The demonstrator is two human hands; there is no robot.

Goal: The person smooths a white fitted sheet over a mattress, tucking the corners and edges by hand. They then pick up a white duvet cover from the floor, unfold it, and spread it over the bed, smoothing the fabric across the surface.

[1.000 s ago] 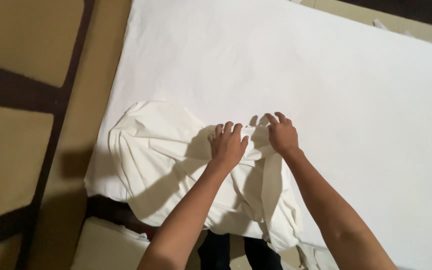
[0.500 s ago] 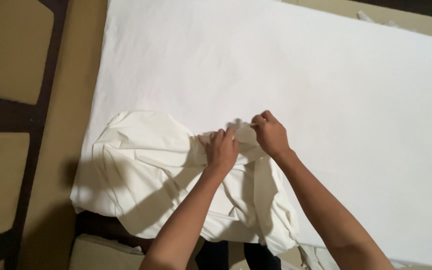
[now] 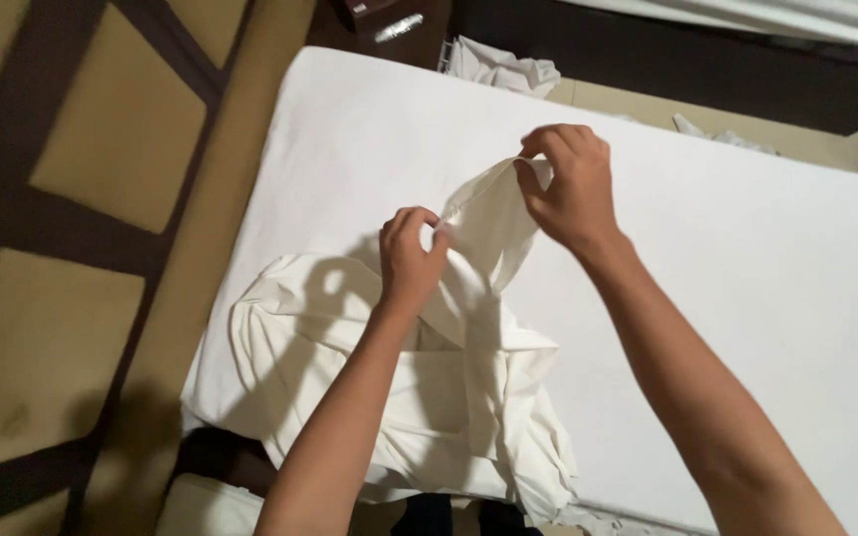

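Pinching cloth (image 3: pixel 419 397) edge — left hand (image 3: pixel 409 260), right hand (image 3: pixel 570 189).

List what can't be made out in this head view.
- Left hand fingertips: curled into the white cloth, so the exact grip is hidden.
- Right hand: its palm side faces away.
- Cloth's near end: hidden by the forearms and cut off by the bottom edge.
- Small shiny thing at the top: too small to identify.

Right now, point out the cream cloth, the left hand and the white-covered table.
Cream cloth (image 3: pixel 350 347): head view, flat crumpled part.
Left hand (image 3: pixel 409 256): head view, back of hand.
White-covered table (image 3: pixel 747 258): head view, bare surface.
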